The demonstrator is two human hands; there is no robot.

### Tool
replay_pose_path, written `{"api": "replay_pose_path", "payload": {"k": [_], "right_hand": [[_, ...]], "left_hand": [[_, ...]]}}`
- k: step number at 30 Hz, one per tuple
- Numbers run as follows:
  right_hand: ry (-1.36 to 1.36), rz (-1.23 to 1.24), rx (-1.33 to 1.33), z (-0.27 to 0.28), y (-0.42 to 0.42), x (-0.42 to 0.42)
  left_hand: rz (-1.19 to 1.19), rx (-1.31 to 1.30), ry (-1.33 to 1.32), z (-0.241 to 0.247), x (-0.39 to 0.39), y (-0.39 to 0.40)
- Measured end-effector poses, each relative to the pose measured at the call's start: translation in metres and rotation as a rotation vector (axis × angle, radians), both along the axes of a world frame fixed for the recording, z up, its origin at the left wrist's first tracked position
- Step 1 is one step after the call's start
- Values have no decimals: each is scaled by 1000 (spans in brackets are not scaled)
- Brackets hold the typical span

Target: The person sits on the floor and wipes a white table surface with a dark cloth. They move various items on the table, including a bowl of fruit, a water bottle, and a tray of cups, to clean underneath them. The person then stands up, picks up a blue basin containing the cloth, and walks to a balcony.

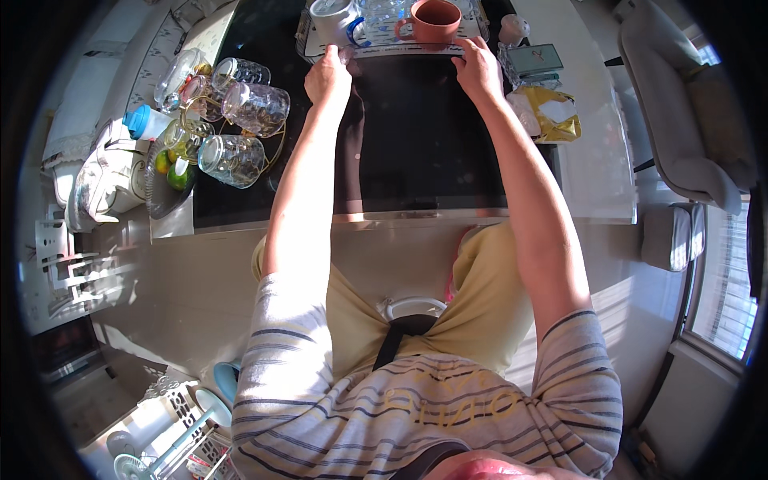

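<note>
Both arms stretch forward over a glossy black table top (pixel 420 132). At the far end stands a clear tray (pixel 408 50) with a slotted base. My left hand (pixel 328 81) grips the tray's near left corner. Its near right corner is held by my right hand (pixel 481 69), with the index finger along the rim. On the tray are a terracotta mug (pixel 437 21), a white mug (pixel 332 25) with a blue handle, and some clear glassware (pixel 384 9) between them, partly cut off by the picture's top edge.
Left of my arm, several glass jars (pixel 257 109) stand with a gold wire rack (pixel 277 157), a dark fruit plate (pixel 157 191) and a blue-lidded bottle (pixel 144 123). On the right lie a yellow tissue pack (pixel 555 114) and a green box (pixel 536 59). A grey chair (pixel 666 102) stands beyond.
</note>
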State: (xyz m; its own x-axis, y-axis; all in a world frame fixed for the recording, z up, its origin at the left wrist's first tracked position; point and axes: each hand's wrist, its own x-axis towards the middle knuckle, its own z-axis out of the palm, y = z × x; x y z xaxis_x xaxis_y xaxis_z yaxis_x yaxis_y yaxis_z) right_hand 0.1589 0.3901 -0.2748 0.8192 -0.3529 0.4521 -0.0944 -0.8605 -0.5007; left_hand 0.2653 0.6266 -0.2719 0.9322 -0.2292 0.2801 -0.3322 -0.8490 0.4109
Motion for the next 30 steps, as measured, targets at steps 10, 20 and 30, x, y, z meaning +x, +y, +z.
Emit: {"api": "replay_pose_path", "payload": {"k": [10, 20, 30], "right_hand": [[-127, -50, -14, -8, -1, 8], [-35, -74, -38, 3, 4, -26], [38, 9, -55, 8, 10, -72]], "left_hand": [[81, -8, -85, -10, 3, -4], [93, -200, -164, -12, -48, 5], [90, -282, -166, -1, -110, 24]]}}
